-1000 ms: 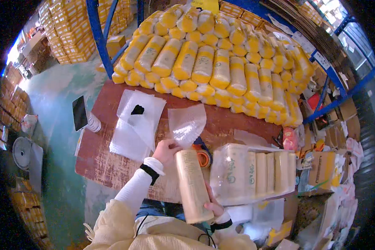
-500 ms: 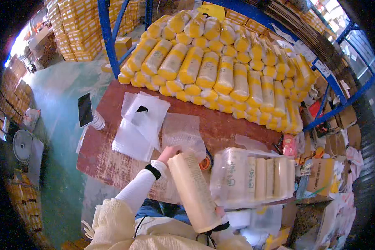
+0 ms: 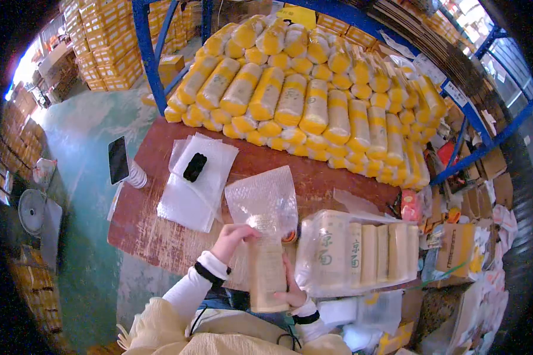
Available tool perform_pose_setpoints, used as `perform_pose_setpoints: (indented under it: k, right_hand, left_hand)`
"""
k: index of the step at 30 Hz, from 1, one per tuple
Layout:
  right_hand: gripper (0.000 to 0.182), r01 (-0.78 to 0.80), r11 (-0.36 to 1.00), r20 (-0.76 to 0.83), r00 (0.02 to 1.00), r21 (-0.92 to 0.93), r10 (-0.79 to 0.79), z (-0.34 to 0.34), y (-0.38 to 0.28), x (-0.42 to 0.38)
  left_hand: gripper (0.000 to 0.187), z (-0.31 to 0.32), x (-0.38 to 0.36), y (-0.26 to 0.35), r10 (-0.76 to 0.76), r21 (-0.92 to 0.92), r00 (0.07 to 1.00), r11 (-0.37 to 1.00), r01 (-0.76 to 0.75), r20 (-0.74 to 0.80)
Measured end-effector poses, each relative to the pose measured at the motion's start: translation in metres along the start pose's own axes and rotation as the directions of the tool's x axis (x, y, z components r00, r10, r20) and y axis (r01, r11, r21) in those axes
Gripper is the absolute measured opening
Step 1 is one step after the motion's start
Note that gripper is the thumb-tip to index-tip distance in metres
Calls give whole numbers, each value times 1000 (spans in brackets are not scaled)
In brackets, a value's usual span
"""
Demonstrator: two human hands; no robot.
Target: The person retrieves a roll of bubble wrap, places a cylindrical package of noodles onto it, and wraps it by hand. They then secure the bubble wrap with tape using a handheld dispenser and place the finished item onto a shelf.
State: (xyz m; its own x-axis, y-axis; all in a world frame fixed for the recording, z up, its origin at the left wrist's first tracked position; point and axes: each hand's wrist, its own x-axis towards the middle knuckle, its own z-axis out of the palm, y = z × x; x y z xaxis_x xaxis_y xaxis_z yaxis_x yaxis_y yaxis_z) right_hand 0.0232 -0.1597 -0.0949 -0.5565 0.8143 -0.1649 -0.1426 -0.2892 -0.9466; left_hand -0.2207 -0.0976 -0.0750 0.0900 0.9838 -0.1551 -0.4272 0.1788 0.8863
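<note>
A beige paper-wrapped cylindrical pack (image 3: pixel 266 275) stands out from my body at the table's front edge, its far end overlapped by a clear bubble-wrap bag (image 3: pixel 263 189). My left hand (image 3: pixel 234 239) pinches the bag at the pack's upper left side, fingers bent. Along the pack's lower right side, my right hand (image 3: pixel 291 289) grips it with the thumb across the paper. Just right of them lies a clear plastic bag of similar packs (image 3: pixel 337 251), some with green printed characters. An orange tape roll (image 3: pixel 289 237) shows partly behind the bubble wrap.
White bubble-wrap sheets (image 3: pixel 186 201) lie on the red worn table (image 3: pixel 142 228), with a black object (image 3: pixel 195 168) on top. A phone (image 3: pixel 118 160) stands at the left edge. Yellow-banded wrapped packs (image 3: pixel 290 100) are piled at the back, between blue rack posts (image 3: pixel 151 59). Cartons (image 3: pixel 456 248) crowd the right.
The pack has swung more upright and its far end now meets the bubble wrap. My left hand has moved down onto it, my right hand up its side. More of the black object shows.
</note>
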Motion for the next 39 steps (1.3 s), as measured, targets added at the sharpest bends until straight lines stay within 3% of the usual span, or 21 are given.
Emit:
perform_pose_setpoints:
  k: [1, 4, 5, 8, 9, 12, 14, 16, 18, 20, 21, 24, 26, 28, 29, 31, 33, 34, 36, 37, 39]
  right_hand:
    - [114, 18, 997, 18, 1000, -70, -17, 9, -10, 2]
    - [123, 62, 897, -22, 997, -437, -79, 34, -32, 10]
    - [122, 80, 852, -29, 993, -518, -111, 37, -29, 15]
    - [118, 82, 734, -68, 983, -674, -172, 43, -5, 35]
    - [110, -23, 702, -126, 987, -712, -96, 42, 4, 42]
    - [97, 98, 686, -84, 970, -721, -227, 35, 46, 64]
    - [90, 185, 429, 131, 979, -884, -154, 0, 156, 73]
    - [90, 146, 608, 143, 988, -780, -54, 9, 98, 69]
    - [92, 112, 787, 88, 993, -607, -73, 16, 56, 58]
    - [95, 149, 921, -65, 981, -359, -184, 12, 22, 54]
    - [101, 231, 903, -52, 962, -361, -266, 13, 1, 54]
    - [108, 234, 791, -54, 946, -565, -318, 50, -19, 65]
    - [95, 204, 918, -133, 956, -341, -261, 68, 15, 77]
    - [87, 28, 950, -197, 976, -311, -93, 53, 88, 90]
    - [84, 10, 937, -171, 983, -348, -74, 50, 97, 95]
    - [76, -26, 907, -134, 990, -420, -34, 45, 110, 100]
    - [69, -58, 869, -107, 994, -492, 6, 39, 118, 102]
    - [65, -70, 845, -90, 996, -530, 26, 38, 117, 104]
    - [51, -315, 941, -68, 949, -122, 309, 52, 66, 93]
    - [47, -368, 922, -30, 927, 118, 374, 57, 62, 88]
    - [39, -365, 725, 26, 902, 584, 432, 70, 70, 76]
  left_hand:
    - [20, -8, -2, -6, -66, -239, 997, 968, 73, 34]
    - [45, 4, -2, -23, -106, -37, 927, 994, 99, -359]
    - [67, -5, 3, -28, 16, -88, 965, 995, -41, -261]
    - [75, -6, -2, 2, 10, -78, 983, 997, 4, 181]
    - [94, -16, 0, -3, -26, -43, 977, 998, 36, 210]
    - [104, -21, -22, -17, 138, 219, 983, 962, -162, 122]
    - [106, -13, -40, -23, 159, 246, 984, 954, -173, 76]
    - [105, -13, -51, -35, 116, 239, 993, 963, -121, 35]
    - [101, -30, -55, -50, 3, 216, 1000, 976, -6, 12]
    - [91, -31, -52, -61, 37, 189, 999, 982, -30, -32]
    - [87, -32, -49, -68, 54, 170, 997, 984, -43, -61]
    - [67, -41, -47, -92, -6, 127, 996, 992, 18, -89]
    - [58, -41, -51, -85, 29, 271, 997, 963, -8, -75]
    - [53, -55, -49, -98, 54, 387, 997, 921, -32, -46]
    - [52, -77, -46, -131, 40, 396, 999, 918, -24, -33]
    - [54, -85, -45, -138, -29, 544, 999, 839, 15, 17]
    - [60, -88, -38, -131, -142, 778, 988, 626, 41, 63]
    - [63, -76, -40, -113, -2, 683, 998, 729, -39, 59]
    - [69, -43, -53, -70, 267, 463, 964, 855, -234, -6]
    - [78, -47, -70, -74, 157, 470, 984, 877, -101, -81]
    - [77, -31, -87, -38, 131, 557, 979, 831, -20, -159]
